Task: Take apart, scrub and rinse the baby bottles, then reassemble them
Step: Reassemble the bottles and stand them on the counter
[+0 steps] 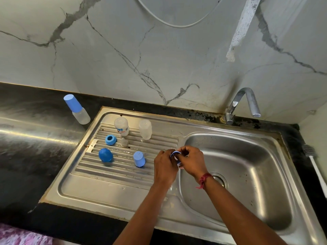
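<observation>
A: How many bottles were there?
B: Three: a capped bottle (pixel 77 109), a printed bottle (pixel 121 126) and a plain bottle (pixel 145 129).
A: And loose caps?
B: Two, a dark cap (pixel 105 155) and a pale cap (pixel 139 159).
A: Rings?
B: Two as well: a lying ring (pixel 110 140) and a held ring (pixel 175 152).
A: Anything else?
B: One teat (pixel 124 142), one brush (pixel 315 167), one tap (pixel 236 101), one sink (pixel 212 131), and two hands, the left hand (pixel 165 167) and the right hand (pixel 192 160).

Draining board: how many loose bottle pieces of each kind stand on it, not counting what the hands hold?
Clear bottle bodies: 2
Blue caps: 2
Blue screw ring: 1
Clear teat: 1
Total: 6
</observation>
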`<state>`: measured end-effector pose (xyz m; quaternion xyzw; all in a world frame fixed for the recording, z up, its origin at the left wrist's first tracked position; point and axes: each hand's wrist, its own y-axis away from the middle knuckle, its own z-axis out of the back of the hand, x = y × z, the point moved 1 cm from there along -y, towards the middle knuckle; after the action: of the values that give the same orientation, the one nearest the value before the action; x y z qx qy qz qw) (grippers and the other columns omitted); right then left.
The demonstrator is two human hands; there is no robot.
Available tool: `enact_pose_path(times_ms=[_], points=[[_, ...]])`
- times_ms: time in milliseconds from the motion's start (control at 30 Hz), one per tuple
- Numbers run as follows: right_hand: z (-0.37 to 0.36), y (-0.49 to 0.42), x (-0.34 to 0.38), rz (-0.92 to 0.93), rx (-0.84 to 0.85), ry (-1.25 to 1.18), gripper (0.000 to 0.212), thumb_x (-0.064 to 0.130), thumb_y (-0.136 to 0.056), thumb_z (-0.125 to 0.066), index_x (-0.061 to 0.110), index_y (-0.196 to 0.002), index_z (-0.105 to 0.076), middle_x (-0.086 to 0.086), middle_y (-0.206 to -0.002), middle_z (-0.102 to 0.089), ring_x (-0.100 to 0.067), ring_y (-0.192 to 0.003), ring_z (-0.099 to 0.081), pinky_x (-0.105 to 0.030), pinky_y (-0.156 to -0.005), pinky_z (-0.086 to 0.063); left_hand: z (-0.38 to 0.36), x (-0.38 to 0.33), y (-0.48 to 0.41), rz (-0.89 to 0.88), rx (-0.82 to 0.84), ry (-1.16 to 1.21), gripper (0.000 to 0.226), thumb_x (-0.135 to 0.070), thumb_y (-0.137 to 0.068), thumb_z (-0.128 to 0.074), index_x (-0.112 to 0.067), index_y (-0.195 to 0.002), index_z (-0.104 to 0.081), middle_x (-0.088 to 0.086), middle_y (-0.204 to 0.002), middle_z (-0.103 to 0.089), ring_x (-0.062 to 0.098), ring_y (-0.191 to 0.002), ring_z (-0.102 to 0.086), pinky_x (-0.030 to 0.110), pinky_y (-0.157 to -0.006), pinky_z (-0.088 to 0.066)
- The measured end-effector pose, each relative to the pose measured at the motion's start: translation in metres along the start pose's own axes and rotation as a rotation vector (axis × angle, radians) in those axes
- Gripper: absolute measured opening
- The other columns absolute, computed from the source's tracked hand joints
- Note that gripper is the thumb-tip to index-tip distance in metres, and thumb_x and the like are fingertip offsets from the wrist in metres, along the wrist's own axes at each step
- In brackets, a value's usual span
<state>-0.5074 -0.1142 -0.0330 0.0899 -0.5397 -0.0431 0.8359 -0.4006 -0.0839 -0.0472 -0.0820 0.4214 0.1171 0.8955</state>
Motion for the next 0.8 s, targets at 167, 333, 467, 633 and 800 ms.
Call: enact_pose_path(times_ms=[167,333,467,633,800], points=[[-0.008,-0.003,-0.004,0.048,-0.119,0.100,0.017,0.002,-0.084,-0.069,0.018,-0.077,-0.067,0.002,-0.078,-0.068,-0.014,-0.071,-0.065,-0.022,-0.062,-0.052,0.000,-0.006,0.001,0.212,0.020,0.183,0.015,-0.009,-0.093,-0.057,-0.014,-0.105,-0.063,-0.001,-0.089,-0.066,0.013,-0.080,-0.060,0.011,-0.062,-0.038],[-0.012,0.001,-0.011,0.060,-0.093,0.006,0.016,0.003,-0.084,-0.071,0.018,-0.085,-0.068,0.003,-0.087,-0.069,-0.013,-0.081,-0.066,-0.032,-0.075,-0.059,0.001,-0.002,0.002,0.248,-0.042,0.196,0.009,-0.007,-0.091,-0.059,-0.016,-0.091,-0.057,-0.007,-0.079,-0.059,0.004,-0.067,-0.052,0.006,-0.057,-0.038],[-0.007,0.004,-0.010,0.003,0.036,-0.136,0.016,0.011,-0.083,-0.076,0.021,-0.093,-0.070,0.001,-0.094,-0.070,-0.020,-0.083,-0.071,-0.039,-0.073,-0.062,0.000,0.011,0.003,0.108,-0.128,0.151,0.010,-0.003,-0.090,-0.062,-0.011,-0.090,-0.058,-0.005,-0.081,-0.060,0.012,-0.070,-0.054,0.010,-0.058,-0.037],[0.000,0.005,-0.001,-0.105,0.133,-0.381,0.014,0.006,-0.092,-0.063,0.017,-0.101,-0.066,-0.011,-0.102,-0.069,-0.019,-0.082,-0.071,-0.038,-0.074,-0.060,0.001,0.021,0.001,-0.057,-0.185,0.096,0.020,0.009,-0.083,-0.062,-0.008,-0.092,-0.060,-0.005,-0.084,-0.057,0.005,-0.072,-0.045,0.013,-0.066,-0.038],[-0.002,0.003,0.002,-0.091,0.149,-0.368,0.026,0.011,-0.085,-0.076,0.013,-0.108,-0.066,-0.011,-0.099,-0.065,-0.022,-0.091,-0.070,-0.037,-0.076,-0.062,0.003,0.023,0.002,-0.094,-0.186,0.184,0.026,0.006,-0.085,-0.064,-0.013,-0.101,-0.060,-0.007,-0.091,-0.060,0.007,-0.081,-0.057,0.029,-0.071,-0.055]])
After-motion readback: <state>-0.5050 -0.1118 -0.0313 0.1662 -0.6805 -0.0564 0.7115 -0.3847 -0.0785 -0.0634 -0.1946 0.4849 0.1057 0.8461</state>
